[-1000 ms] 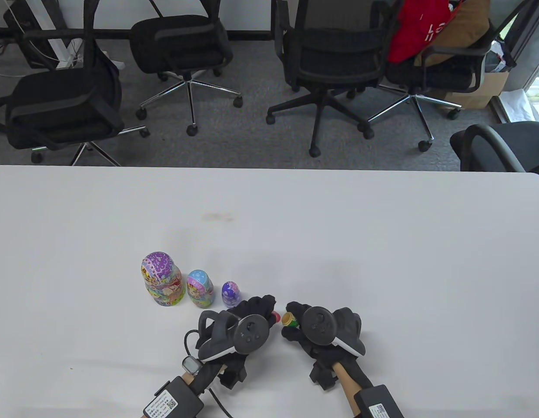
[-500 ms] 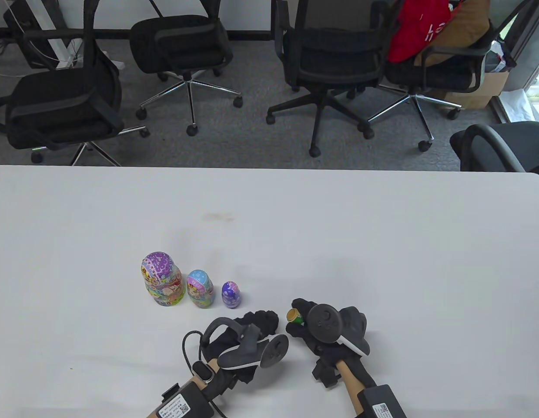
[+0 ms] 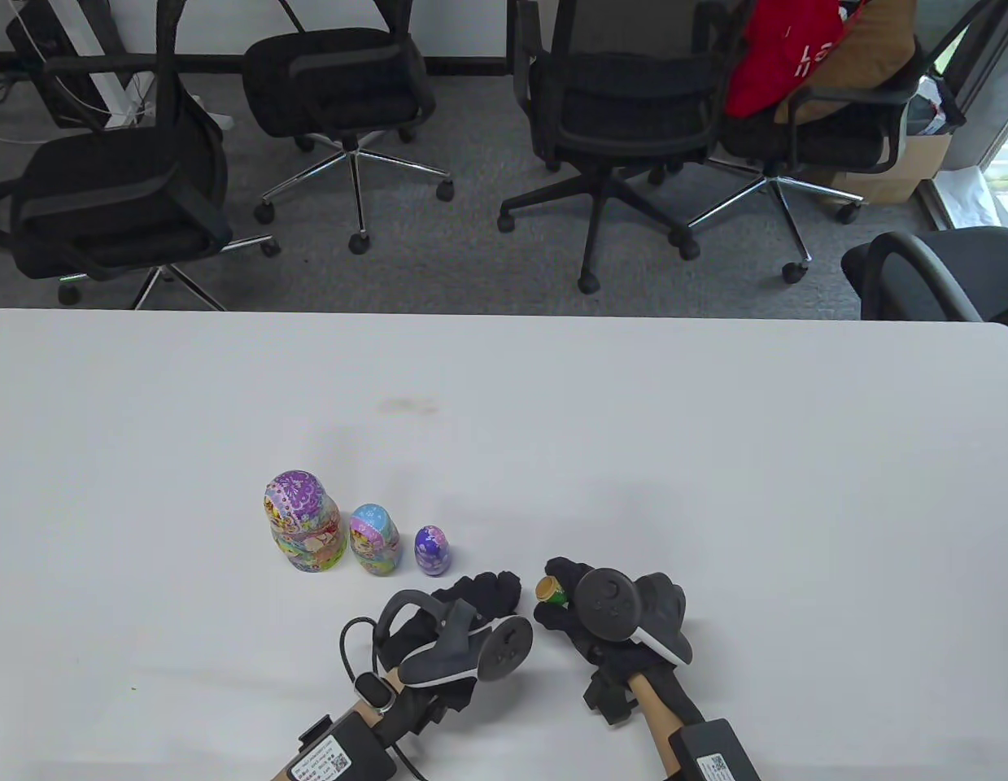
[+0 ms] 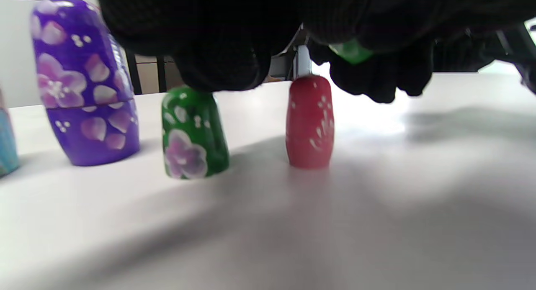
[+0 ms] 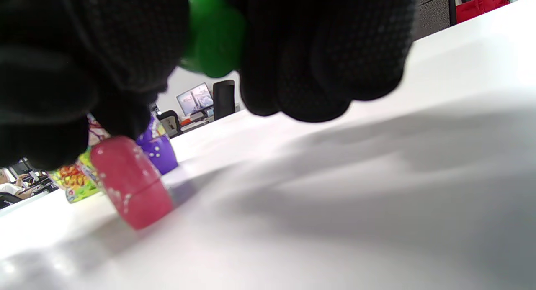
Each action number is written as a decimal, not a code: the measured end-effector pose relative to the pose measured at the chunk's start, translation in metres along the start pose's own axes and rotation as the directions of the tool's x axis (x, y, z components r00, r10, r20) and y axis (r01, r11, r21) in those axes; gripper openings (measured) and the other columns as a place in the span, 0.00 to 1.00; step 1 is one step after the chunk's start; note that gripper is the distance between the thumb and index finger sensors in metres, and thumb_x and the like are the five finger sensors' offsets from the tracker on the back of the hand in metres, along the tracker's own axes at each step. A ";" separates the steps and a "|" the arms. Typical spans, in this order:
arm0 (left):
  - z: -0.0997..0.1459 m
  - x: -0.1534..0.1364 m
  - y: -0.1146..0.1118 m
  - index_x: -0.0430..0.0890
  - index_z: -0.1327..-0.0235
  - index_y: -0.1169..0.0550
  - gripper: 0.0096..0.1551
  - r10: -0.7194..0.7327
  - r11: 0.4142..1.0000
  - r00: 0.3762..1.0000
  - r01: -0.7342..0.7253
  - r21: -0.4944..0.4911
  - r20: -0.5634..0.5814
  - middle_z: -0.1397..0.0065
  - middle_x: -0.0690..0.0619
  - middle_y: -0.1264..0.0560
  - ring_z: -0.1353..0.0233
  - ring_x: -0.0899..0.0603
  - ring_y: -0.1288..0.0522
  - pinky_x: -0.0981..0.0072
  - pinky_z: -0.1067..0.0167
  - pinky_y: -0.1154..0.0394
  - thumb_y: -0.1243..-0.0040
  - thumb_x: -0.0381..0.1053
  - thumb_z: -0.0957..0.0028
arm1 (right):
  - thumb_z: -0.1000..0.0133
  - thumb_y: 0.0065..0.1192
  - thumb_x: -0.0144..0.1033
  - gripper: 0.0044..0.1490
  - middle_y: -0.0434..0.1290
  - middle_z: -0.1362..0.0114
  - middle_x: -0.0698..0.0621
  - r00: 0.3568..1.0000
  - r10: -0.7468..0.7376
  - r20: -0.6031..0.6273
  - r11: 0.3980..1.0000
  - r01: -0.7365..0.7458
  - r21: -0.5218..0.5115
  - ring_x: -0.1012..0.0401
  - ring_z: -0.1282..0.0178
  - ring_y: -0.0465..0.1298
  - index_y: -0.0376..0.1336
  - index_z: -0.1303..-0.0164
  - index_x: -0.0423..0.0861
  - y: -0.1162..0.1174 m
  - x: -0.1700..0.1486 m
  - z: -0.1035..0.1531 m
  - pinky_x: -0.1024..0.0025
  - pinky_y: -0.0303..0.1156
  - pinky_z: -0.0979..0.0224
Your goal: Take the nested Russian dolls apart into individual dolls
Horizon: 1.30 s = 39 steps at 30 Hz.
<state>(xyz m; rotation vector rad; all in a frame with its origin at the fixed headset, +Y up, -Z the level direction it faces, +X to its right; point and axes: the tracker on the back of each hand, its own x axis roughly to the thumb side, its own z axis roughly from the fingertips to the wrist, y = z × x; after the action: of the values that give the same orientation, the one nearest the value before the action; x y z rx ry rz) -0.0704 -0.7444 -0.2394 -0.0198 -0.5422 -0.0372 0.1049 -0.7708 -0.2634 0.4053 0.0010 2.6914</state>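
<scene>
Three closed dolls stand in a row: a large multicolour doll [image 3: 303,525], a blue doll [image 3: 374,540] and a small purple doll [image 3: 432,551]. My left hand [image 3: 491,592] is low on the table just right of them. In the left wrist view its fingers [image 4: 217,68] rest on top of a green doll half [image 4: 193,135] that stands on the table. The tiny red doll [image 4: 310,122] stands upright beside it, under my fingers. My right hand [image 3: 552,600] grips the other green half [image 3: 550,591], hollow end showing, just above the table; it also shows in the right wrist view [image 5: 213,34].
The white table [image 3: 715,455] stretches wide behind and to the right of my hands. Several black office chairs [image 3: 626,106] stand on the floor beyond its far edge. The red doll [image 5: 132,181] stands close to the left of my right hand.
My left hand has rolled over and come down to the table, so the red doll it held is now hidden under it. My right hand shifted slightly right with its green half.
</scene>
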 end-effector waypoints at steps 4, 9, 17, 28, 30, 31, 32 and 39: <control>-0.001 -0.008 0.002 0.44 0.26 0.25 0.31 0.015 1.000 0.999 -0.015 0.006 -0.038 0.32 0.45 0.19 0.48 0.47 0.17 0.66 0.56 0.16 0.43 0.53 0.41 | 0.52 0.68 0.47 0.42 0.77 0.38 0.42 1.000 0.000 0.001 1.000 0.000 0.000 0.50 0.46 0.79 0.64 0.31 0.37 0.000 0.000 0.000 0.62 0.80 0.44; -0.004 -0.018 -0.005 0.44 0.24 0.26 0.32 -0.019 0.998 0.996 0.014 -0.054 -0.093 0.30 0.44 0.21 0.47 0.47 0.17 0.66 0.56 0.16 0.43 0.54 0.41 | 0.52 0.68 0.47 0.42 0.77 0.38 0.42 1.000 0.001 0.001 1.000 -0.001 0.000 0.50 0.46 0.79 0.64 0.31 0.37 0.000 0.000 0.000 0.62 0.80 0.44; -0.009 -0.025 -0.021 0.44 0.23 0.27 0.33 -0.040 0.987 0.990 0.018 -0.161 -0.133 0.28 0.43 0.22 0.46 0.47 0.17 0.65 0.55 0.17 0.43 0.54 0.41 | 0.52 0.68 0.47 0.42 0.77 0.38 0.42 1.000 0.001 0.001 1.000 -0.001 0.000 0.50 0.46 0.79 0.64 0.31 0.37 0.000 0.000 0.000 0.62 0.80 0.44; -0.009 -0.032 -0.015 0.44 0.25 0.25 0.31 0.053 0.991 0.989 -0.069 -0.118 -0.138 0.30 0.43 0.21 0.47 0.48 0.17 0.66 0.56 0.16 0.43 0.53 0.41 | 0.52 0.68 0.48 0.42 0.77 0.38 0.43 1.000 0.008 0.000 1.000 -0.008 -0.027 0.50 0.46 0.79 0.64 0.31 0.38 -0.003 0.003 0.001 0.62 0.80 0.44; -0.008 -0.034 -0.008 0.44 0.25 0.25 0.31 0.102 0.990 0.986 -0.114 -0.086 -0.133 0.30 0.43 0.21 0.47 0.48 0.17 0.66 0.56 0.16 0.43 0.53 0.41 | 0.53 0.69 0.48 0.42 0.77 0.39 0.43 1.000 0.015 0.001 0.999 -0.015 -0.038 0.50 0.46 0.79 0.64 0.32 0.38 -0.004 0.005 0.002 0.63 0.80 0.44; -0.007 -0.035 -0.004 0.44 0.25 0.25 0.31 0.127 0.989 0.983 -0.136 -0.064 -0.129 0.30 0.43 0.21 0.47 0.48 0.17 0.67 0.56 0.16 0.43 0.53 0.41 | 0.53 0.69 0.48 0.42 0.78 0.39 0.43 1.000 0.015 0.003 0.999 -0.015 -0.040 0.50 0.47 0.79 0.64 0.32 0.38 -0.005 0.006 0.002 0.63 0.80 0.44; -0.006 -0.036 -0.001 0.44 0.25 0.25 0.31 0.144 0.987 0.982 -0.151 -0.049 -0.125 0.30 0.43 0.21 0.47 0.48 0.17 0.67 0.56 0.16 0.43 0.53 0.41 | 0.53 0.69 0.48 0.42 0.78 0.39 0.43 1.000 0.013 0.006 0.999 -0.013 -0.040 0.51 0.47 0.79 0.64 0.32 0.38 -0.005 0.007 0.002 0.63 0.80 0.44; 0.000 -0.040 0.020 0.43 0.25 0.25 0.31 0.311 0.950 0.947 -0.307 0.055 -0.083 0.31 0.43 0.20 0.47 0.48 0.17 0.67 0.56 0.16 0.44 0.53 0.40 | 0.53 0.69 0.48 0.42 0.78 0.39 0.43 0.999 0.018 0.044 0.999 -0.016 -0.042 0.51 0.47 0.79 0.64 0.32 0.38 -0.003 0.017 0.003 0.63 0.80 0.44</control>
<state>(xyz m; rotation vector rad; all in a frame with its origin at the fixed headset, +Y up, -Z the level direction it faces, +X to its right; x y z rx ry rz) -0.1041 -0.7229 -0.2604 -0.0626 -0.4442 0.2792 0.0920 -0.7614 -0.2557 0.4543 -0.0723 2.6939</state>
